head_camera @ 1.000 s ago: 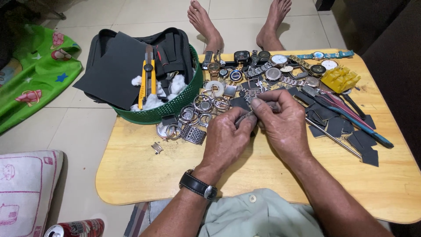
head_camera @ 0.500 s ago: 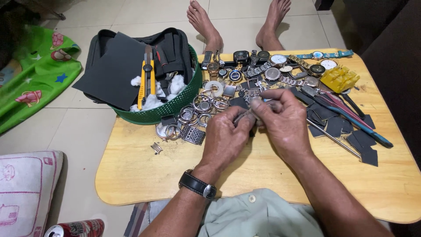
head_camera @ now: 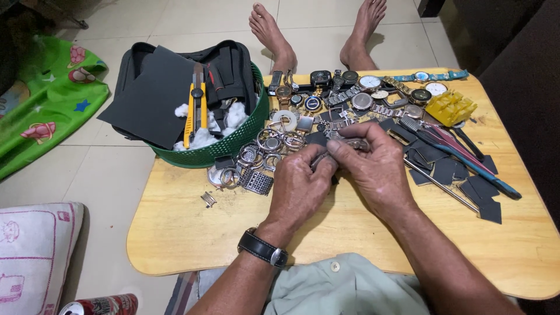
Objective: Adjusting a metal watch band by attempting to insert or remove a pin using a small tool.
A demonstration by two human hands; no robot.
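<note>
While both hands stay bunched over the middle of the counter (head_camera: 192,245), the small metal watch part (head_camera: 344,144) sits pinched between them, just in front of the heap of watches (head_camera: 350,96). Compared with a second ago, very little shifts: the left hand (head_camera: 300,186) keeps its fingers curled narrow around the near end of the piece, and the right hand (head_camera: 373,169) still closes its grip on the far end, thumb and fingertips pressed tight. So the fiddling goes on in the same spot, nothing set down, nothing picked up. What the part really is, I cannot tell, as the knuckles cover most of it and only a sliver of metal shows. Any tool in the grip is hidden too. Off to the left, the green basket (head_camera: 233,146) holds a yellow cutter (head_camera: 191,111), partly under black sheets; to the right, a yellow block (head_camera: 450,108) sits beside dark scraps
</note>
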